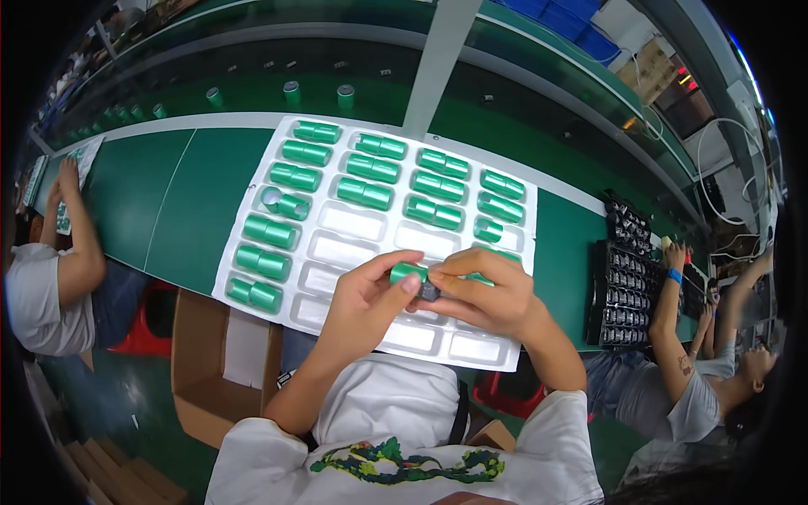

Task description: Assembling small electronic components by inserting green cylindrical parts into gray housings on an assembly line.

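Observation:
Over the near part of a white tray (pixel 358 220), my two hands meet around a small shiny green cylinder (pixel 404 271). A dark grey piece (pixel 428 292) shows at its lower right end. My left hand (pixel 364 296) is closed on the cylinder with thumb and fingers. Fingertips of my right hand (pixel 492 295) pinch where green and grey meet; which part they grip is partly hidden. Tray pockets hold several green cylinders (pixel 364 193), mostly lying in end-to-end pairs. One left-column pocket has a cylinder (pixel 271 199) standing on end.
Beyond the tray, a dark conveyor belt (pixel 252 91) carries several upright green cylinders (pixel 345 96). A grey post (pixel 438 67) rises behind the tray. Co-workers sit left and right; a black rack of small parts (pixel 627 286) stands right. An open cardboard box (pixel 210 362) is below left.

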`<state>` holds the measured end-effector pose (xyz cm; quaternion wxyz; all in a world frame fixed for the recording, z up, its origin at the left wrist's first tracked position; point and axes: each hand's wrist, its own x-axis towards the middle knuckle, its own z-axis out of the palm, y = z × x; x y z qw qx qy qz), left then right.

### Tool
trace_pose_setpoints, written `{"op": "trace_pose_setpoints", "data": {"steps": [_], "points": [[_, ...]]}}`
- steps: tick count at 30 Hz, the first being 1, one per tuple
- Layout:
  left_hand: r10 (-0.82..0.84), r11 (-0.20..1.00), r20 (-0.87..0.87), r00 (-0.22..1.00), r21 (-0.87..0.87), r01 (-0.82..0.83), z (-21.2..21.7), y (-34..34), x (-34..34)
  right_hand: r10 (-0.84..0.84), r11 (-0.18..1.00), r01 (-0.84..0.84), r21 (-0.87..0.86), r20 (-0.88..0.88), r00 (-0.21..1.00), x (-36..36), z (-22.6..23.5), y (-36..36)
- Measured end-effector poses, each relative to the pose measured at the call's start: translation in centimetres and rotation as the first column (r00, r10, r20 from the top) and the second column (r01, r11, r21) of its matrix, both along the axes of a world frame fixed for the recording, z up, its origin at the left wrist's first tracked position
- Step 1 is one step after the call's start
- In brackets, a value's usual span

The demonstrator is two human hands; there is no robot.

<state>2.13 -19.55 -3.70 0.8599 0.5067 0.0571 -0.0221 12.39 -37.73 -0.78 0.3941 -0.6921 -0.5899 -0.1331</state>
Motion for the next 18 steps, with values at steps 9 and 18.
{"op": "trace_pose_setpoints", "data": {"steps": [9, 18], "points": [[-0.205, 0.978, 0.120, 0.971, 0.058, 0.199, -1.1, 1.3, 0.0, 0.087, 0.992, -0.114, -0.046, -0.398, 0.913, 1.1, 0.9, -0.8], [-0.358, 0.933, 0.050, 0.932, -0.012, 0.359, -0.6, 2.6, -0.1, 0.162, 0.969, -0.241, -0.058, -0.589, 0.792, 0.9, 1.2, -1.0]]}}
